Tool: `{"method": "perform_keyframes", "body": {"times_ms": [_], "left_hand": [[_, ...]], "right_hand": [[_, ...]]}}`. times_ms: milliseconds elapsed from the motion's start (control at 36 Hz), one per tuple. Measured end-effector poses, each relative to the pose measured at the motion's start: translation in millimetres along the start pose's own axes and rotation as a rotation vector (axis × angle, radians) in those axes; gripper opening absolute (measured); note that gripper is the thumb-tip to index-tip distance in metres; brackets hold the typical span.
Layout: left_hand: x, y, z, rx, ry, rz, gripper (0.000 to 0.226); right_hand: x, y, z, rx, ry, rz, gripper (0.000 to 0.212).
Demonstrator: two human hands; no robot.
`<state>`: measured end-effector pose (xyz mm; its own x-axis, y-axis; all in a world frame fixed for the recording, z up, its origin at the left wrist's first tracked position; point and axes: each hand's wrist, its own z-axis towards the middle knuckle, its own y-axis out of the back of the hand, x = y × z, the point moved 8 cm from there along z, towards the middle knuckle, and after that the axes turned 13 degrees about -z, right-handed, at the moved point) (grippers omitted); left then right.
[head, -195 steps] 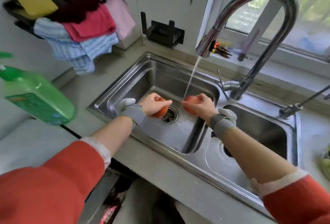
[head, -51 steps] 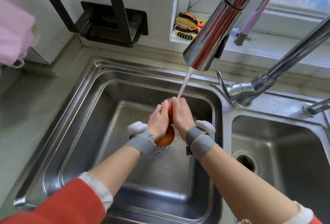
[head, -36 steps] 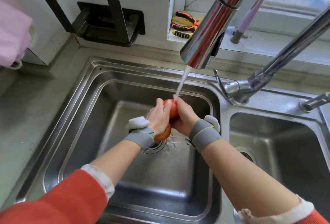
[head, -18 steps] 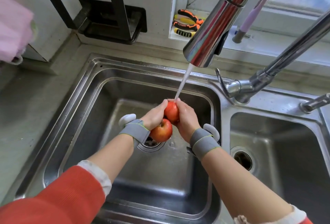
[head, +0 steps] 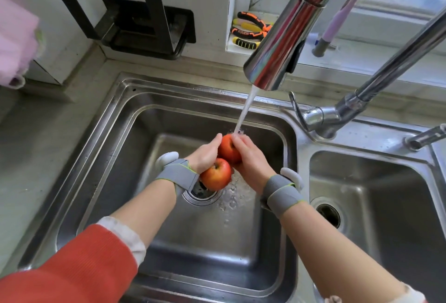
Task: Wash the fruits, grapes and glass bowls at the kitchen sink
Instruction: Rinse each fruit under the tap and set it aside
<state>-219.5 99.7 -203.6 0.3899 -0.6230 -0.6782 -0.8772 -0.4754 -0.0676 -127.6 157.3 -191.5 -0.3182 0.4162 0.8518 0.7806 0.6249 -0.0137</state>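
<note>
Item: two red apples, held together over the drain of the left sink basin (head: 101,157), under running water.

Change noted — half a second ago the pair sat slightly lower and the lower apple showed less of its top; now the hands have turned the fruit, so a fresh face meets the stream (head: 243,114). Reading: rinsing is mid-course, with the grapes and glass bowls not in view and presumably unwashed.

Upper apple (head: 228,148): directly under the stream from the tap (head: 277,46), pressed between both hands. Its stem end is hidden; axis cannot be told.

Lower apple (head: 215,174): touching the upper one, nearer the viewer. Stem dimple faces up and slightly away, so its core axis stands roughly upright, tilted towards the tap.

Left hand (head: 205,155): fingers curled round the apples from the left.

Right hand (head: 251,157): fingers curled over the upper apple from the right — fingertips in the water.
</note>
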Motion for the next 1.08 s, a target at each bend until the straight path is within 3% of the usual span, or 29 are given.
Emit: {"method": "perform_keyframes", "body": {"times_ms": [83,167,306,444,556,722,833,944,1083], "left_hand": [[-1,9,3,-0.054,-0.006,-0.059,0.067],[0,4,4,0.010,0.014,-0.117,0.059],[-1,-5,4,0.075,0.013,-0.115,0.065],[-9,-15,1,0.098,0.002,-0.251,0.056],[2,-9,7,0.079,0.141,-0.480,0.057],[11,-13,2,0.081,0.243,-0.674,0.023],[3,-6,13,-0.011,0.152,-0.670,0.017],[-14,-5,17,-0.049,0.018,-0.635,0.014],[-26,-19,16,-0.025,-0.102,-0.559,0.016]], "right_hand": [[4,-7,-1,0.084,-0.006,-0.021,0.035],[6,-10,-1,0.126,-0.020,-0.079,0.038],[10,2,6,-0.036,-0.017,-0.211,0.032],[18,7,8,-0.126,-0.031,-0.078,0.025],[19,13,10,-0.190,-0.037,-0.116,0.040],[23,18,5,-0.222,-0.012,-0.028,0.030],[30,29,-1,-0.261,0.037,0.003,0.038],[23,40,-10,-0.267,-0.101,0.101,0.011],[18,42,-18,-0.254,-0.063,-0.185,0.029]]}}
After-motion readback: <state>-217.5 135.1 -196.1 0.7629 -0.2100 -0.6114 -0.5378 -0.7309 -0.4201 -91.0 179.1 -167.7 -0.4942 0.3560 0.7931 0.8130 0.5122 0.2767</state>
